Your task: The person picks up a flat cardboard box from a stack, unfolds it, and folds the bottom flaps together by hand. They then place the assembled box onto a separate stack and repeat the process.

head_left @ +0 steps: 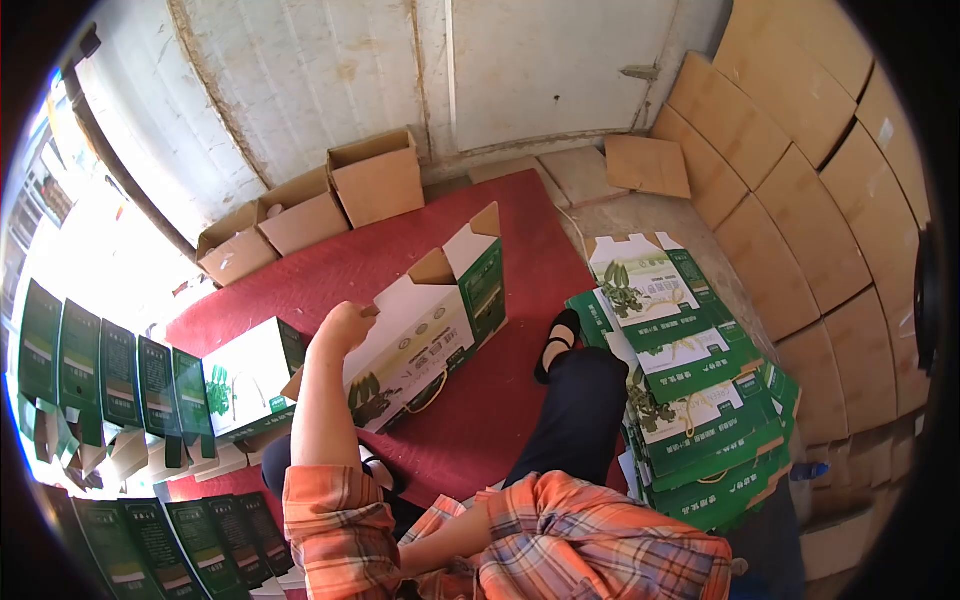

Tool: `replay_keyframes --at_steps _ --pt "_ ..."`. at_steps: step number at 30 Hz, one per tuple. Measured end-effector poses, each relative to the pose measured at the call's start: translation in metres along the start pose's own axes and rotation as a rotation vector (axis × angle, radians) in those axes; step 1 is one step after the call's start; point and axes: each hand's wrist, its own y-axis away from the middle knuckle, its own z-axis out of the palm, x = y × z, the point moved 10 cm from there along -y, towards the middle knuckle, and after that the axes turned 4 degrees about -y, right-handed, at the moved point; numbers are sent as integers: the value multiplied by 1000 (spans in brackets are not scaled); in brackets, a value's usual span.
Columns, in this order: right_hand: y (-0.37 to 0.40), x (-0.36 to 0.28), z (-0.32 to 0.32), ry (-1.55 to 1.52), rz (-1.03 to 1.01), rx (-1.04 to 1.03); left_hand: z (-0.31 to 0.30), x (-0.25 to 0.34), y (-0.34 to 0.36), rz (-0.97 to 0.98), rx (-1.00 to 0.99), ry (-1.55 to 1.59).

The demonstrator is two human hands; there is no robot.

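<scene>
My left hand (345,327) is closed at the upper left edge of a white and green printed carton (425,335), which stands on its side, partly folded, on the red cloth (520,400). Brown flaps stick up from the carton's top, and a rope handle hangs at its lower edge. My right forearm crosses in front of my lap, and the right hand is hidden behind the left sleeve. Beside the carton on the left sits a formed white and green box (245,385).
Flattened green cartons (700,400) are piled on the right. Rows of formed green boxes (120,370) stand at the left. Open brown boxes (375,180) line the back wall, and brown cartons (815,230) are stacked at the far right.
</scene>
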Motion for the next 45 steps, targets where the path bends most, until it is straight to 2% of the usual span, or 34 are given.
replay_keyframes --at_steps 4,8,14,20,23,24,26,27,28,29,30,31,32,33,35,37,40,43,44,45 --pt "3 -9 17 -60 -3 -69 3 -4 5 -26 18 4" --pt "10 -31 55 -207 -30 -191 8 -2 5 30 53 -20" --pt "30 -88 129 -610 -109 -475 2 -3 6 -5 54 -45" --pt "47 -135 170 -934 -144 -749 -1 3 16 -42 47 -6" --pt "47 -139 190 -1077 -163 -788 0 7 21 -29 64 -7" --pt "41 -135 186 -1212 -238 -655 -2 10 23 3 76 14" --pt "37 -108 158 -715 100 -1069 8 6 19 54 32 20" --pt "27 -81 145 -935 151 -870 14 6 18 111 -8 31" --pt "10 -61 112 -823 -42 -716 10 14 27 114 -27 24" --pt "-3 -32 69 -563 182 -648 11 12 27 116 -27 20" --pt "-18 0 32 -236 41 -384 13 12 27 144 -24 44" --pt "-26 25 -14 -22 142 -221 16 13 27 172 -23 70" --pt "-33 41 -57 262 137 -39 16 16 29 194 -21 44" --pt "-36 51 -96 377 139 107 13 23 35 198 -21 44" --pt "-37 73 -147 336 207 362 15 41 50 243 -108 -15" --pt "-41 88 -159 312 160 408 22 48 53 274 -190 -91" --pt "-46 91 -149 279 133 349 14 65 72 252 -253 -103" --pt "-47 83 -147 248 118 274 9 51 80 -76 -358 175" --pt "-48 85 -142 204 136 231 12 44 64 158 -213 129" --pt "-47 85 -138 196 137 224 13 44 65 149 -218 130"
